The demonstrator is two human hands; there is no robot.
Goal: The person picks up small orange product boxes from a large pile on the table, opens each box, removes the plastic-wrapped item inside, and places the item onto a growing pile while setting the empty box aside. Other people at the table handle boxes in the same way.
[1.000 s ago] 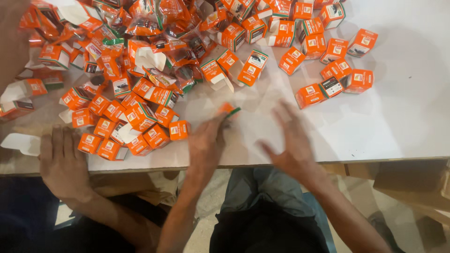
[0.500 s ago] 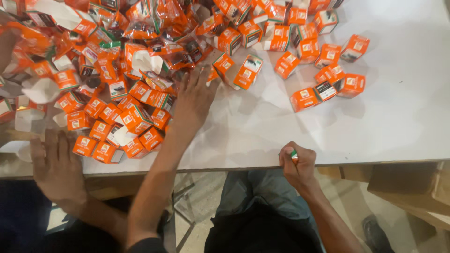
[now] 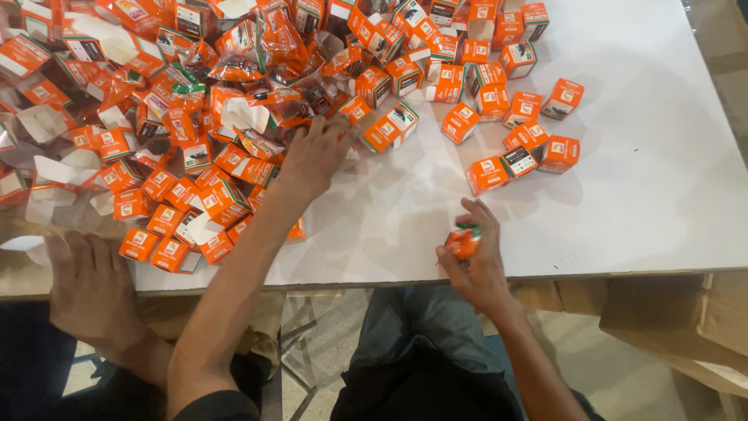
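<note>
The right hand [image 3: 477, 261] is closing its fingers [image 3: 485, 221] around a small orange packet [image 3: 463, 242] with a touch of green at its top, holding it just above the near edge of the white bench [image 3: 662, 195]. The left hand [image 3: 315, 156] is reaching out flat, its fingers spread wide and pressing into the heap of orange boxes [image 3: 195, 117], their tips touching a box [image 3: 391, 127] lying just beyond them; nothing is gripped there. The packet in the right fingers is looking light and crinkly, probably thin film or card that will crush if squeezed, so it is best being pinched by its edges rather than across its middle. The little boxes are looking like light, stiff card, easy to slide on the smooth bench and easy to dent; taking one across two opposite faces should be holding it well, while the open white flaps on some are likely to bend. A looser scatter of boxes [image 3: 522, 148] is lying beyond and to the right of the right fingers, well apart from them. Another person's hand [image 3: 89, 284] is resting flat at the bench edge, far to the left of the left fingers. Much of the packet is being hidden by the fingers, the heap is running off the top and left of the view, and what is lying beneath it cannot be made out.
</note>
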